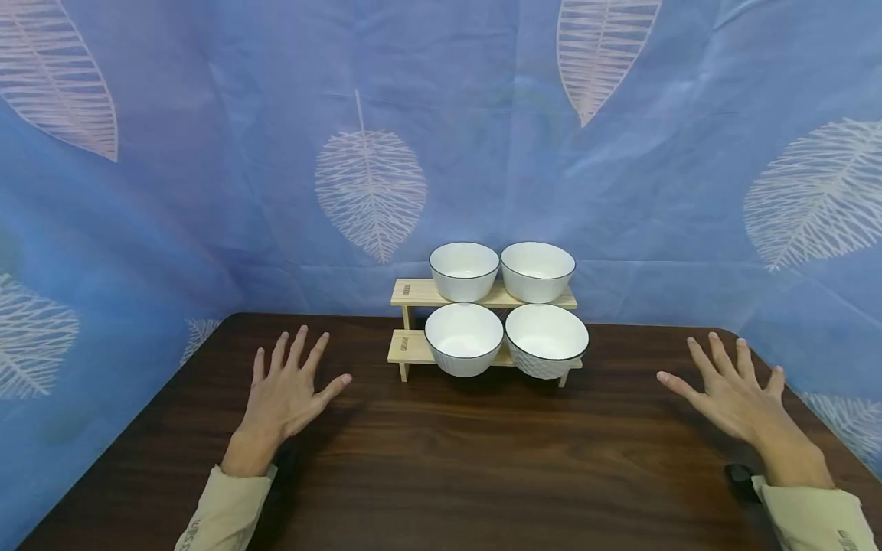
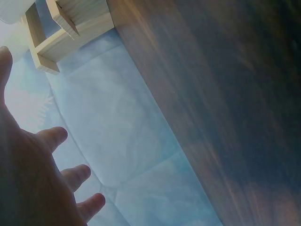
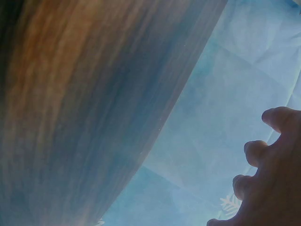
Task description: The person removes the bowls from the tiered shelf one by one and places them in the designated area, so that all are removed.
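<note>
Both hands are spread over the dark wooden table, palms down and holding nothing. In the head view the left hand [image 1: 282,398] is left of a two-tier wooden rack [image 1: 413,348], fingers pointing toward the back. Off to the rack's right, the right hand [image 1: 737,398] has its fingers fanned out too. White bowls with dark rims stand on the rack: an upper left bowl [image 1: 465,274], an upper right bowl [image 1: 537,274], a lower left bowl [image 1: 464,340] and a lower right bowl [image 1: 547,342]. The left wrist view shows part of the rack [image 2: 75,40] beyond the thumb.
The brown table [image 1: 441,474] reaches back to a blue cloth [image 1: 276,191] printed with white leaves, which hangs behind it and along both sides. A dark device [image 1: 742,482] sits at the right wrist, beside the light sleeve [image 1: 813,516].
</note>
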A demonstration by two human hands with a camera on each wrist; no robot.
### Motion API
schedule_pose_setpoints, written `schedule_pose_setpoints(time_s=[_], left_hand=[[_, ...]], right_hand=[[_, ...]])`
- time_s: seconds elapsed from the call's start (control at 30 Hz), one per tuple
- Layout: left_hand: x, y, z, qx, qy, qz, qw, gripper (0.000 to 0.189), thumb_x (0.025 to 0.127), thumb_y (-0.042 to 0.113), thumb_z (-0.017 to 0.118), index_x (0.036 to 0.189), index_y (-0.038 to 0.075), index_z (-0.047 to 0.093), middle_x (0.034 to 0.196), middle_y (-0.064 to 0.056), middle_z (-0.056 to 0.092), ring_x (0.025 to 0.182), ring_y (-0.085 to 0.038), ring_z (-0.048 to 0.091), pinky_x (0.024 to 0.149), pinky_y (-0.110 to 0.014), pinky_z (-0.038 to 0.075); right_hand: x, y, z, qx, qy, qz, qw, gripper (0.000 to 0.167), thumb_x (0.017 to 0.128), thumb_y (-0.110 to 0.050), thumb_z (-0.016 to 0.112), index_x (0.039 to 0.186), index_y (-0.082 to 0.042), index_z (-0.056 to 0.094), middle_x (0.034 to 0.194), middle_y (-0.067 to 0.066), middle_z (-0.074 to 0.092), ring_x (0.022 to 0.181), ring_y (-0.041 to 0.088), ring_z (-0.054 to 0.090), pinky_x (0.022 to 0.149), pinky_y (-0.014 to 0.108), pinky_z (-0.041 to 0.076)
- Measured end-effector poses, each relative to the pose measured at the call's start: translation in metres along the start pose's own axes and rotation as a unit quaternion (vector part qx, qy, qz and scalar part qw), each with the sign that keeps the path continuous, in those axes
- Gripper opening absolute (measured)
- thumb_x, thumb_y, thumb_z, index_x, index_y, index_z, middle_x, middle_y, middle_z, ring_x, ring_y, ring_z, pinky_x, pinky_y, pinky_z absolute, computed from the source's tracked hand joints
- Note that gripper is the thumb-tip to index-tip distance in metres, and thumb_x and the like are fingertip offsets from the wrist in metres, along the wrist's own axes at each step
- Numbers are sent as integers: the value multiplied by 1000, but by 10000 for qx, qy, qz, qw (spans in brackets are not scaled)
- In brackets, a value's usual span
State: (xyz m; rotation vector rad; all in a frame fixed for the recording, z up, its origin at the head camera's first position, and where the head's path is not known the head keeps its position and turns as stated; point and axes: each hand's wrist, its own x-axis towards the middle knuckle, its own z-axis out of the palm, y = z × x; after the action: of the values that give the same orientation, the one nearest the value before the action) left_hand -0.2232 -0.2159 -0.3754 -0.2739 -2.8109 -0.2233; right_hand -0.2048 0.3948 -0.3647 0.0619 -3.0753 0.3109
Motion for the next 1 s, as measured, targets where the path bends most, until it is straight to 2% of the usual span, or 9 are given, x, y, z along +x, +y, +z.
schedule_pose_setpoints(time_s=[0.2, 0.43, 0.53, 0.63, 0.77, 0.87, 0.9, 1.0], left_hand=[[0, 1, -1, -77, 125, 55, 9999, 89, 95, 69, 51, 159, 9, 35, 163, -26, 23, 146, -51, 18, 112, -70, 9], [-2, 1, 1, 17, -26, -11, 10000, 89, 95, 68, 50, 160, 10, 33, 163, -25, 22, 146, -50, 18, 112, -71, 10], [0, 0, -1, -15, -42, 17, 10000, 90, 95, 69, 49, 160, 10, 32, 163, -26, 21, 147, -50, 18, 111, -71, 9], [1, 0, -2, -22, -75, 10, 10000, 90, 95, 68, 51, 160, 9, 33, 163, -27, 22, 146, -51, 18, 111, -72, 10], [2, 2, -4, -44, -213, 41, 9998, 84, 97, 59, 58, 158, 6, 35, 160, -29, 26, 144, -52, 24, 109, -72, 18], [5, 8, -5, -102, -344, 163, 9992, 75, 99, 48, 61, 155, 3, 40, 156, -30, 34, 139, -52, 32, 104, -71, 29], [7, 11, -6, -131, -392, 211, 9989, 71, 100, 45, 62, 153, 2, 42, 154, -30, 37, 137, -52, 36, 102, -71, 32], [17, 21, -6, -192, -541, 293, 9979, 63, 101, 40, 62, 149, 0, 48, 148, -30, 45, 131, -51, 44, 98, -67, 40]], right_hand=[[2, 0, 0, 66, 9, -53, 10000, 97, 102, -65, 37, 159, 0, -8, 158, 36, -16, 137, 62, -21, 91, 85, -13], [1, -3, -1, 399, -183, -120, 9990, 93, 104, -62, 34, 159, 1, -8, 158, 36, -16, 138, 62, -21, 91, 85, -12], [3, -6, -4, 800, -150, -227, 9964, 88, 107, -58, 30, 159, 2, -7, 158, 36, -17, 138, 60, -24, 92, 84, -12], [4, -13, -6, 1600, -145, -441, 9860, 81, 109, -50, 28, 159, 2, -7, 157, 37, -17, 139, 60, -23, 92, 85, -9], [6, -26, -9, 2391, -97, -589, 9692, 74, 111, -41, 35, 160, 3, 2, 158, 43, -2, 137, 68, 5, 93, 82, 17], [8, -37, -10, 2696, 161, -692, 9603, 69, 110, -33, 46, 159, 7, 16, 156, 41, 17, 131, 66, 26, 89, 72, 35], [9, -41, -10, 2825, 273, -762, 9559, 67, 109, -30, 48, 157, 8, 22, 155, 39, 23, 132, 62, 29, 92, 64, 39], [13, -51, -10, 3165, 556, -948, 9422, 60, 107, -24, 54, 152, 9, 33, 149, 30, 39, 130, 26, 49, 92, 34, 47]])
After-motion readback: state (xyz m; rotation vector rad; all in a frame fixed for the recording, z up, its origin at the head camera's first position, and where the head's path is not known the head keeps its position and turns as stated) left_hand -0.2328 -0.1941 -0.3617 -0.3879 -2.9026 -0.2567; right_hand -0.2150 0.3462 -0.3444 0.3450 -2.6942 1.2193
